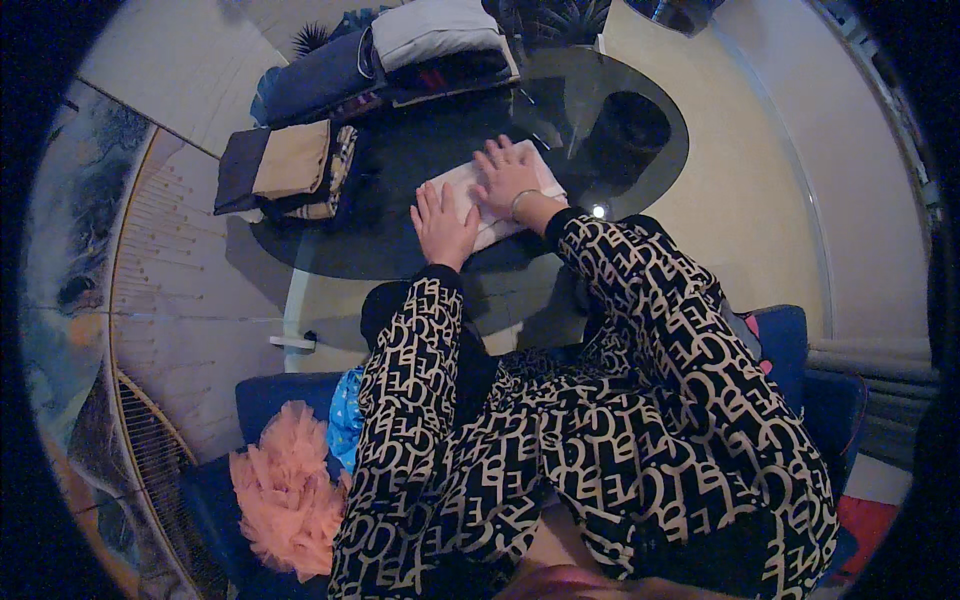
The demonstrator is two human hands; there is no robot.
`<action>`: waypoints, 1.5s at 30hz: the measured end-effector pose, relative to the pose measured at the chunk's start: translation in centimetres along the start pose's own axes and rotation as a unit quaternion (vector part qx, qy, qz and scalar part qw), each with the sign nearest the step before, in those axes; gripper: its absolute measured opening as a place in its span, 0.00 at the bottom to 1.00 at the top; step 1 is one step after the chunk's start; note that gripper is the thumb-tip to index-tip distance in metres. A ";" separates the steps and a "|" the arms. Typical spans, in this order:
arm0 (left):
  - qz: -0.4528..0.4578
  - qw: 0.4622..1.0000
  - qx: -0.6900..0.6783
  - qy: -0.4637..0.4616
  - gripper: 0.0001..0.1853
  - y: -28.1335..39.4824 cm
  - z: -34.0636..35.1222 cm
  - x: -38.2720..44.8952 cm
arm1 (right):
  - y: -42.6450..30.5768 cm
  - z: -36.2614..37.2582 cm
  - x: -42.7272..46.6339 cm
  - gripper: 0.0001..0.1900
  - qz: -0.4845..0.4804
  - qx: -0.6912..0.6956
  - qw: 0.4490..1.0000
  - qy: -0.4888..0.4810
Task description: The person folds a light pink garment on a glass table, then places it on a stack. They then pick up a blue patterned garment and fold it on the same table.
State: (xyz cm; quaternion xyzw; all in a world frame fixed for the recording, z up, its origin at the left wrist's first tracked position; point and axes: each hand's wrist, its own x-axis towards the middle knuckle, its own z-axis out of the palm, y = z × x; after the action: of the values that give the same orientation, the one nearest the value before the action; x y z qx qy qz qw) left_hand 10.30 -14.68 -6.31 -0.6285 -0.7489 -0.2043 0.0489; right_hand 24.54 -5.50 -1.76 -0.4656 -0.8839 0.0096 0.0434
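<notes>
A white folded cloth (491,234), perhaps a towel, lies flat on a dark oval glass table (405,150). My left hand (444,225) rests on the cloth's left end with the fingers spread and pointing away from me. Farther right, my right hand (506,176) presses palm down on its upper part, fingers apart, with a bracelet at the wrist. Neither hand grips the fabric. Parts of the cloth are hidden under both palms.
On the table's left stands a stack of folded brown, grey and checked cloths (292,161). Behind it are larger folded textiles, dark blue (319,75) and pale grey (435,34). Pink tulle (289,491) lies on a blue seat (259,397) at my left.
</notes>
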 end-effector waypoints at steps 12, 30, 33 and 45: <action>-0.007 1.000 0.000 -0.019 0.39 0.3 -0.4 -0.1 | 4.0 1.1 -0.8 0.31 -0.002 -0.003 1.000 0.007; -0.026 0.993 0.026 -0.112 0.39 1.2 -2.4 1.2 | 6.1 2.5 -5.3 0.34 0.023 0.105 0.989 0.102; 0.015 0.989 0.090 -0.113 0.37 2.2 -2.8 1.9 | 5.9 2.6 -5.5 0.34 0.028 0.109 0.987 0.118; 0.148 0.988 0.022 -0.039 0.32 3.2 -0.4 -1.6 | 5.7 2.0 -5.6 0.32 0.036 0.116 0.988 0.092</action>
State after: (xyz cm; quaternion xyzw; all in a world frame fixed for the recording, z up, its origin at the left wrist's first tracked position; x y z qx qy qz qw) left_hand 13.64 -15.88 -5.74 -0.7385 -0.6535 -0.1539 0.0627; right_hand 32.21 -6.81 -4.45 -0.4877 -0.8518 0.0706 0.1778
